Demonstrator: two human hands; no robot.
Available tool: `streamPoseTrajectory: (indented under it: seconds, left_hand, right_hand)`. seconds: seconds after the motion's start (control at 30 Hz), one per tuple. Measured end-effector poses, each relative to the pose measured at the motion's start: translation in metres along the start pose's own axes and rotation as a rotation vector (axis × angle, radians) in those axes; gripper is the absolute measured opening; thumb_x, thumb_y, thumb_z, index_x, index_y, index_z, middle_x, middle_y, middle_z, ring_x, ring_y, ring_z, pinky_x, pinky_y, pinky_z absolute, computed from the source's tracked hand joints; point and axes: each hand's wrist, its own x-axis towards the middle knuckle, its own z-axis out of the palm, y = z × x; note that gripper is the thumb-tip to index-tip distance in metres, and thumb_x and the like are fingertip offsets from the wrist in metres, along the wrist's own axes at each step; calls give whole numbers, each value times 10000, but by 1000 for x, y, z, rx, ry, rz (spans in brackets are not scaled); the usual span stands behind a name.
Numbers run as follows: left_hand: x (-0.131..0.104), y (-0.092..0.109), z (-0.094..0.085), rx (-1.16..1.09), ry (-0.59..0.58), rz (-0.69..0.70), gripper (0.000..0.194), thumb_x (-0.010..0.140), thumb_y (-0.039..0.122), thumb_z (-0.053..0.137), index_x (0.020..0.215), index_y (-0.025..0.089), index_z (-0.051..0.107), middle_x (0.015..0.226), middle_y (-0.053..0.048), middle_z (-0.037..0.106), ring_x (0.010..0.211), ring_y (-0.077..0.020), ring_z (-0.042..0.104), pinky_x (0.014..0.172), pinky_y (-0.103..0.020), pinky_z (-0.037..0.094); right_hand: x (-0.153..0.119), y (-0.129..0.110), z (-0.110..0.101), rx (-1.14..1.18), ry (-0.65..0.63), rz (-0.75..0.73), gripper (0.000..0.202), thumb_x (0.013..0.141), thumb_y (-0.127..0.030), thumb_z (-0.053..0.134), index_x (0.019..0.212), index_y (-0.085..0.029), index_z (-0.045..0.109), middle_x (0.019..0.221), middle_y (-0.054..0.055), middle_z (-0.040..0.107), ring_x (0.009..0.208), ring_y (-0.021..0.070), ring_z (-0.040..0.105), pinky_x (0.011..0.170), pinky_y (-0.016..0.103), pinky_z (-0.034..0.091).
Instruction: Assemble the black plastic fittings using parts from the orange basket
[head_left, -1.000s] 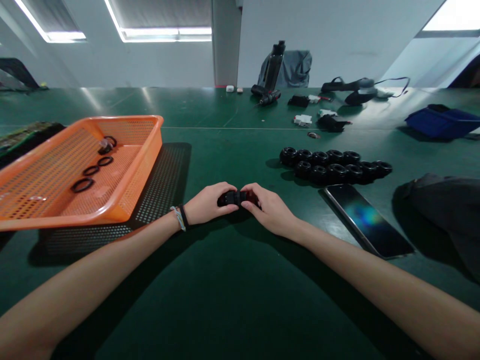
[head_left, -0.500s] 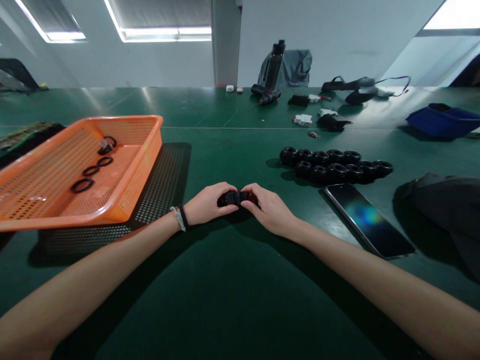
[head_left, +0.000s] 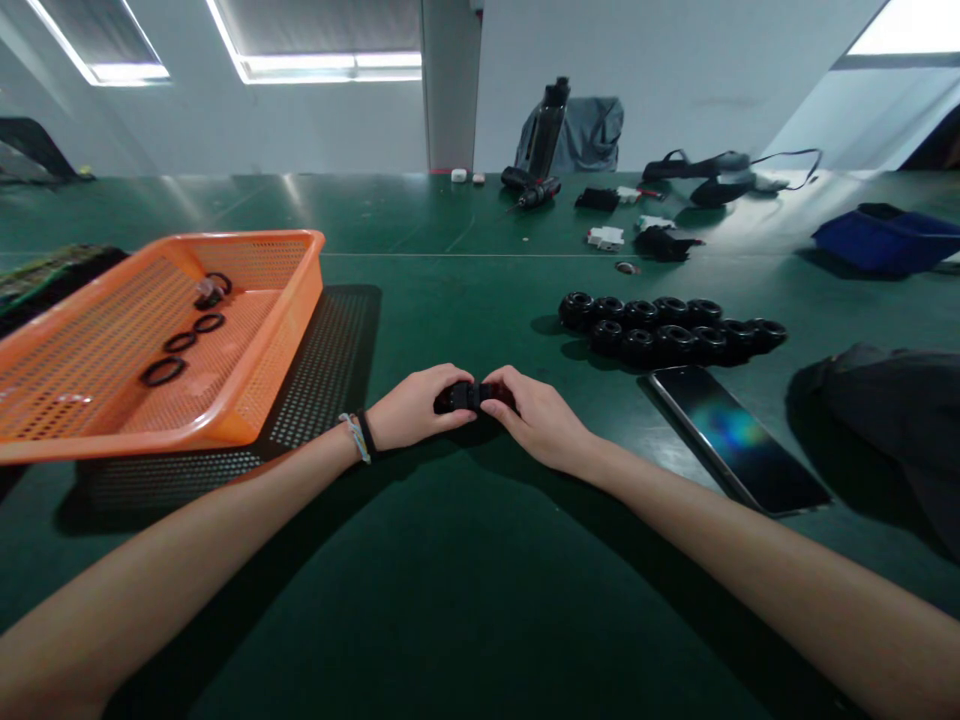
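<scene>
Between my hands, low over the green table, is a small black cylindrical part (head_left: 463, 396) with a ridged band near its middle. My left hand (head_left: 416, 408) is closed round its left end, thumb in front and fingers behind. At its right end my right hand (head_left: 541, 420) grips with thumb and index finger, the other fingers curled behind. Whether the part is one piece or two pressed together I cannot tell, since fingers hide both ends. Several glossy black ring-shaped parts (head_left: 675, 342) stand in rows beyond my right hand.
To the left stands an orange perforated basket (head_left: 289, 345) holding several black rings (head_left: 163, 372). A phone (head_left: 739, 440) and a dark cap-like cloth item (head_left: 885, 410) lie on the right. Farther back are a power drill (head_left: 538, 192), a dark bottle (head_left: 549, 130) and a blue bin (head_left: 889, 240).
Both hands keep their hold on the black part in nearly the same place. Only a very slight shift of the whole view shows.
</scene>
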Motion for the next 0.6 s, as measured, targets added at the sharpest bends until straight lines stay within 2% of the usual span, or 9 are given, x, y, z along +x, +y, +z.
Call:
streamPoseTrajectory:
  seconds: [0.6]
  left_hand:
    - [-1, 1, 0, 13, -8, 5, 286, 790, 293, 602, 1027, 140, 555, 983, -72, 620, 893, -196, 581, 787, -315, 460]
  right_hand:
    - [1, 1, 1, -20, -16, 18, 82, 877, -251, 459, 876, -178, 496, 839, 50, 621, 745, 168, 558, 633, 274, 380]
